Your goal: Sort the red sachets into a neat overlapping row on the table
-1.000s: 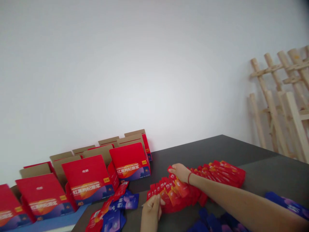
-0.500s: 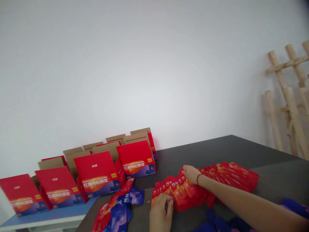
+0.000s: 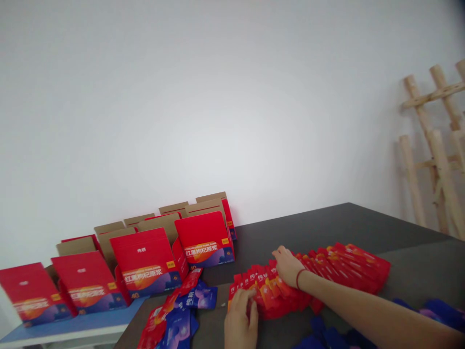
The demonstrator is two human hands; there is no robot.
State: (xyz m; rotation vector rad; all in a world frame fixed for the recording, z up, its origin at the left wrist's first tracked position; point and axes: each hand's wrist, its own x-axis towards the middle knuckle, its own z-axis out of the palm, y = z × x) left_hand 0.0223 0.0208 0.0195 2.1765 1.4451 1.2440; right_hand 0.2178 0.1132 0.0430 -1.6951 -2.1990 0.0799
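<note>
A long overlapping row of red pouches [image 3: 271, 295] with orange print lies fanned out on the dark table. At the row's near left end is my left hand [image 3: 240, 317], its fingers bent and its thumb apart from them, touching the outermost pouches. My right hand [image 3: 288, 268] rests over the row's far edge near its middle, fingers loosely stretched to the left and slightly apart; its thumb is hidden. A second stretch of red pouches [image 3: 348, 266] runs on to the right beyond my right wrist.
Several open red cartons [image 3: 145, 257] stand on a blue-topped surface [image 3: 125, 315] and the table's left end. Mixed red and blue pouches [image 3: 178, 322] lie left of my left hand. More blue pouches [image 3: 327, 337] are under my right forearm. A wooden rack [image 3: 436, 155] leans at the right.
My right hand has shifted slightly left and its fingers have lifted and loosened. My left fingers have straightened a little and moved up over the row's end.
</note>
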